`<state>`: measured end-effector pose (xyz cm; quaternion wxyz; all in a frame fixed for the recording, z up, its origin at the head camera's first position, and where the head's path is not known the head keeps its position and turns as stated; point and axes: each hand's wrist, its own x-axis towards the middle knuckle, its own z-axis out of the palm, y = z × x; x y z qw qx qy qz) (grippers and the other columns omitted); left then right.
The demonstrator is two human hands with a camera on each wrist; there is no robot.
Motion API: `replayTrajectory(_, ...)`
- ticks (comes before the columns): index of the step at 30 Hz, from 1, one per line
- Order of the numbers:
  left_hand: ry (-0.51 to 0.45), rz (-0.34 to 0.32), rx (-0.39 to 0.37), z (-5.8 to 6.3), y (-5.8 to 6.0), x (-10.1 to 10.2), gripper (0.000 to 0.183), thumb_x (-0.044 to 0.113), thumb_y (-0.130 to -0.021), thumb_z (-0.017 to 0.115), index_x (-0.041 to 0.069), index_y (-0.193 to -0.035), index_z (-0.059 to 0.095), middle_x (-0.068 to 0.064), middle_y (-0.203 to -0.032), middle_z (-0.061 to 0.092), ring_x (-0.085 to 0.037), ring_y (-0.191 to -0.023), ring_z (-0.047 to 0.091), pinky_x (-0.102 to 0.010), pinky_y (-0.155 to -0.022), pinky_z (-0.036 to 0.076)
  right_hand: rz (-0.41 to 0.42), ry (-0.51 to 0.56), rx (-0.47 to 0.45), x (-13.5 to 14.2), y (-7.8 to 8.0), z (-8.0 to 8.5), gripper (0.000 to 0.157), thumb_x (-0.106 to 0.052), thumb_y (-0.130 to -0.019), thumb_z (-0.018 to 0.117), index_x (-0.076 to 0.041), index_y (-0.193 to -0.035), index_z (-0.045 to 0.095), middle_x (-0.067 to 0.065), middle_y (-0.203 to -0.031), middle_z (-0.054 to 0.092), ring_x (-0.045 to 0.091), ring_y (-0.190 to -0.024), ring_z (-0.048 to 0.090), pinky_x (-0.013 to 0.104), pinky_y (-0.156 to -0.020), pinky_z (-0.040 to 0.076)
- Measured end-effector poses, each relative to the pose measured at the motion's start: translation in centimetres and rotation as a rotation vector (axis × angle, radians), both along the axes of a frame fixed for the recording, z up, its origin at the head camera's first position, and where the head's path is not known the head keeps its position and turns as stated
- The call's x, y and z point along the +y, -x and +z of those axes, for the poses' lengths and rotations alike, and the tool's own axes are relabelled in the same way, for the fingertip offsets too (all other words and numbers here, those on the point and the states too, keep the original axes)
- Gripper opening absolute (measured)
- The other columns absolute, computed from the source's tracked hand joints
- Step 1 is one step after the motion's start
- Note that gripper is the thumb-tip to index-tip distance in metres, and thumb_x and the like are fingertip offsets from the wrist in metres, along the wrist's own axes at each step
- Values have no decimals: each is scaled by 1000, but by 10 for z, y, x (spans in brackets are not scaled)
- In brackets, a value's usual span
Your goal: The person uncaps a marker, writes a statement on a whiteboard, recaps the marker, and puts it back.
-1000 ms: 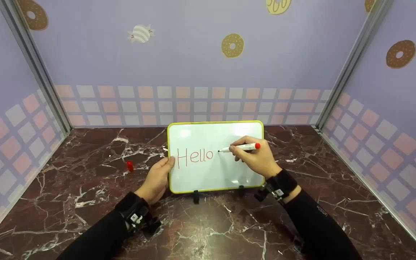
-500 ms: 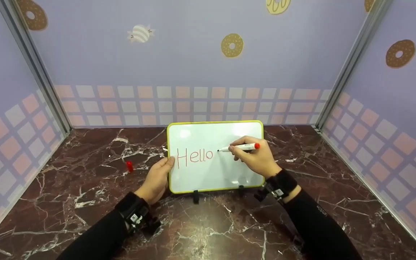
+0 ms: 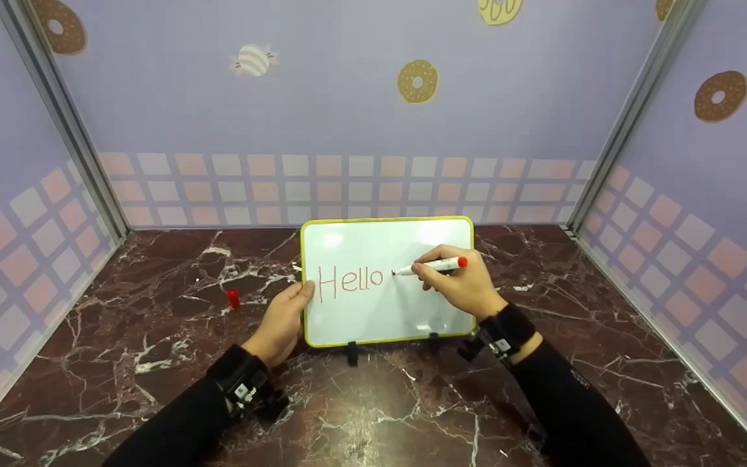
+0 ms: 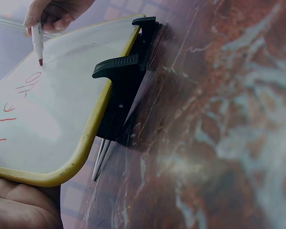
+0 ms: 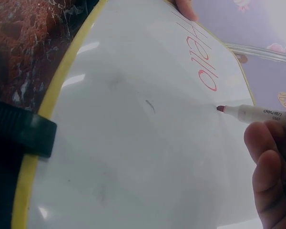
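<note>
A whiteboard [image 3: 360, 318] with a yellow rim leans upright on a black stand [image 4: 119, 90], whose hooks catch its lower edge. "Hello" is written on it in red, left of centre. My left hand [image 3: 284, 318] grips the board's left edge, thumb on the front and the fingers hidden behind. My right hand [image 3: 461, 282] pinches a white marker [image 5: 257, 114] with a red end. Its uncapped tip is right at the board's surface, just to the right of the "o". The red marker cap [image 3: 233, 298] stands on the table, left of my left hand.
The dark red marbled table [image 3: 373, 415] runs back to a purple wall [image 3: 334, 117] with donut and candy prints and a checked band. Side walls with metal corner posts [image 3: 633, 123] enclose it left and right. A small dark smudge [image 5: 150, 106] marks the board.
The marker tip has shifted only very slightly near the same spot beside the "o". Both hands, the board and the cap stay where they were.
</note>
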<state>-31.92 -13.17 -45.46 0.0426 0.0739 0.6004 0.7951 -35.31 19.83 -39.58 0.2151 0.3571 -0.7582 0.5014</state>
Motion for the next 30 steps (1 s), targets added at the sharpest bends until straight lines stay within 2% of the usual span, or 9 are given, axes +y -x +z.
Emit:
replayTrajectory(3, -1, -3, -10, 0, 1, 0, 42, 25, -124, 40, -9, -140, 59, -15, -114, 78, -25, -99, 77, -41, -86, 66, -2, -4, -3, 0, -1, 0, 10, -10, -101, 84, -1, -97, 83, 3, -77, 78, 26, -61, 73, 21, -52, 51)
replayTrajectory(6, -2, -9, -15, 0, 1, 0, 42, 25, -124, 40, -8, -141, 59, -15, -114, 78, -26, -100, 77, -42, -87, 66, -4, -10, -4, 0, -1, 1, 4, -6, -100, 84, -6, -96, 84, 1, -77, 78, 25, -60, 73, 21, -51, 50)
replayTrajectory(10, 5, -6, -10, 1, 1, 0, 42, 24, -124, 40, -9, -140, 59, -15, -115, 78, -25, -101, 77, -42, -87, 66, -4, -16, -6, 0, -1, 0, 8, -2, -100, 83, -10, -96, 84, 1, -77, 78, 25, -60, 73, 21, -51, 50)
replayTrajectory(22, -3, 2, -12, 0, 1, 0, 42, 23, -123, 41, -11, -140, 59, -16, -116, 78, -23, -100, 77, -38, -86, 65, 7, -33, -56, 1, -3, 1, 8, -6, -100, 85, -8, -92, 84, 1, -75, 77, 24, -60, 73, 21, -51, 48)
replayTrajectory(30, 10, -9, 8, 1, -1, 0, 43, 25, -123, 43, -11, -141, 58, -16, -117, 77, -23, -102, 76, -38, -88, 64, 18, -52, -94, 3, -4, 3, 8, -4, -99, 83, -6, -92, 82, 1, -73, 76, 18, -58, 71, 20, -51, 50)
